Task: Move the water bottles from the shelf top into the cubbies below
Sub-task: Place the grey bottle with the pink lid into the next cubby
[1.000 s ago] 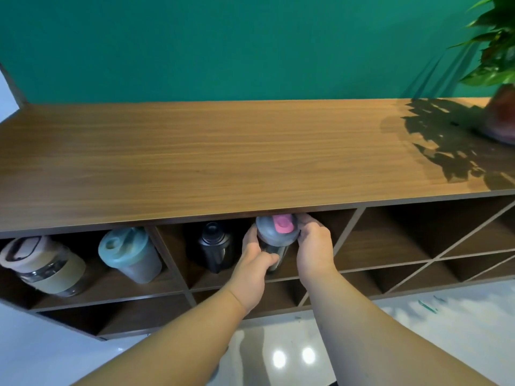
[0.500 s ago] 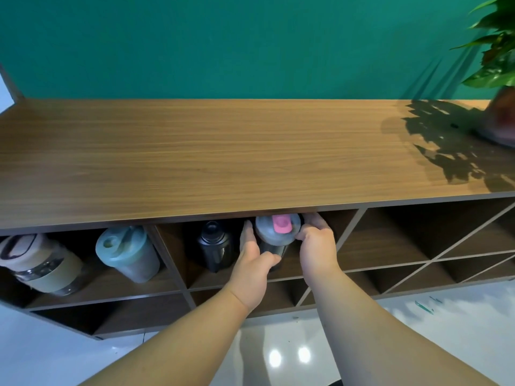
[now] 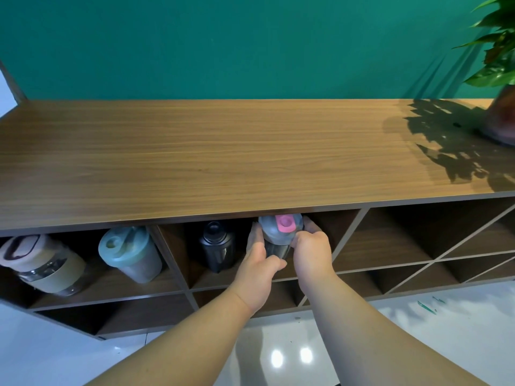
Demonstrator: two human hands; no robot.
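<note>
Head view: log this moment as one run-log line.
phase: placing | left hand + right hand: holding pink-capped bottle | place: middle cubby, beside black bottle | shelf top: no bottles

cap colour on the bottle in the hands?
Grey lid with a pink flip cap; head view shows it.

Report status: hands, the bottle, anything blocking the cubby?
Both hands, left hand and right hand, on the pink-capped bottle. Bottle inside the middle cubby, beside the black bottle. Nothing blocking.
</note>
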